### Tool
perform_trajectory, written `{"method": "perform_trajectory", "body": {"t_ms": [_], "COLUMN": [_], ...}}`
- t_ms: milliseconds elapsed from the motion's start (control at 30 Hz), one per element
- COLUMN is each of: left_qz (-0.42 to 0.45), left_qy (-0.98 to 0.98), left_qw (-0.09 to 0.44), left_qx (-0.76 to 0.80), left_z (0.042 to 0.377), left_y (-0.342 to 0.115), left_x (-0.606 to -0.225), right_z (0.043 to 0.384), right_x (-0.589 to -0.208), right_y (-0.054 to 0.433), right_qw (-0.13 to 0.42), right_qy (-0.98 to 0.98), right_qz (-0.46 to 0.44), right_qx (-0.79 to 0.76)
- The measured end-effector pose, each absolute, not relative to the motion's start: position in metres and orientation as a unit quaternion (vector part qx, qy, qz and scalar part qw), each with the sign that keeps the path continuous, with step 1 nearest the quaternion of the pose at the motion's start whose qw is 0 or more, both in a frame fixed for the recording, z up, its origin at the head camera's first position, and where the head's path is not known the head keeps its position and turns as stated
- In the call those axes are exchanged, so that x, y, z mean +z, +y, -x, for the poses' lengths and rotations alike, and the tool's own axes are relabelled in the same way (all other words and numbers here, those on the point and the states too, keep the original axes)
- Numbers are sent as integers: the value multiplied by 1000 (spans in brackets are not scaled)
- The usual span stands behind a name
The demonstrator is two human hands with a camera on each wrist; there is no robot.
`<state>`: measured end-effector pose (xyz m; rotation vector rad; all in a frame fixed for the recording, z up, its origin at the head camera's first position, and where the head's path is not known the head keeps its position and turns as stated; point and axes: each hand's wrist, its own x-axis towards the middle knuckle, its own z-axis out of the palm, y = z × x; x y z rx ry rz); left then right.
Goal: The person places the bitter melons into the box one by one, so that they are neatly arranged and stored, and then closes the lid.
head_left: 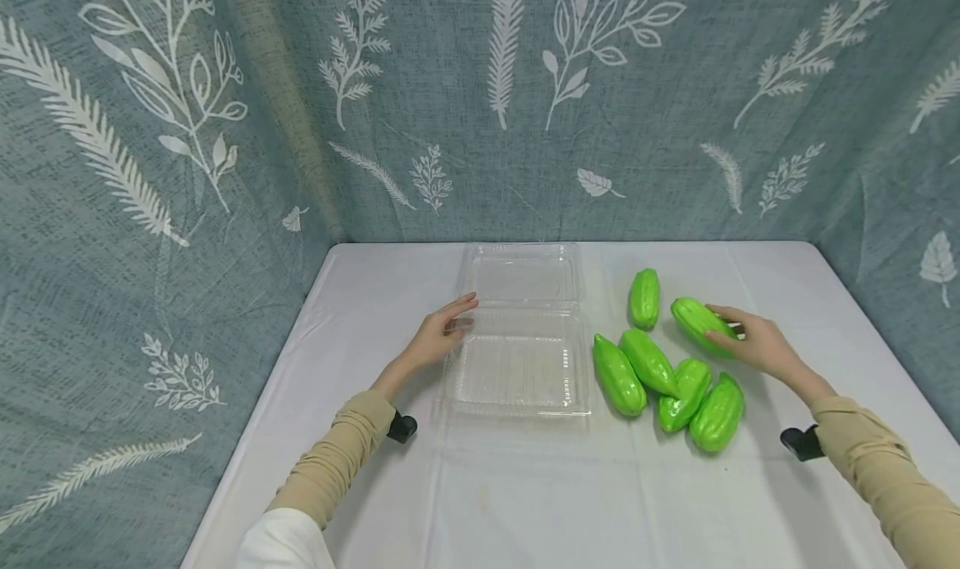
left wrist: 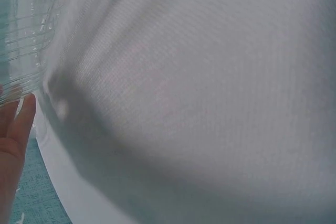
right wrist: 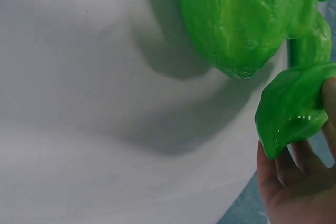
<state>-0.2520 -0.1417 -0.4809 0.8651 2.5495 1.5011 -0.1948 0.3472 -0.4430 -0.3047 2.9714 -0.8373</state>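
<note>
A clear plastic clamshell container (head_left: 513, 373) lies unfolded on the white table, its lid (head_left: 525, 273) spread toward the back. My left hand (head_left: 437, 336) is at the container's left edge, fingers fairly straight; in the left wrist view the fingertips of this hand (left wrist: 14, 129) meet the ribbed plastic. On the right, my right hand (head_left: 757, 344) grips a glossy green ridged gourd (head_left: 699, 321) between thumb and fingers. The right wrist view shows this gourd (right wrist: 289, 106) with its pointed tip toward the camera. No contents show inside the container.
Several similar green gourds lie between the container and my right hand: one farther back (head_left: 644, 299), others clustered nearer, such as one by the container (head_left: 618, 377) and one at the front (head_left: 717, 413). A patterned blue-green curtain (head_left: 465, 94) hangs behind the table.
</note>
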Motion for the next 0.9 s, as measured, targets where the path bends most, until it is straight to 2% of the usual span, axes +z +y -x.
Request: {"method": "perform_trajectory", "body": {"t_ms": [133, 900], "left_qz": [-265, -253], "left_qy": [832, 838], "left_qw": [44, 42], "left_qx": [486, 481], "left_z": [254, 253], "left_y": [-142, -140], "left_x": [-482, -480], "right_z": [196, 196], "right_x": [-439, -419], "right_y": [347, 328], "right_qw": [25, 59], "right_qy": [955, 924], "right_qz": [77, -74], "right_qx": [-284, -370]}}
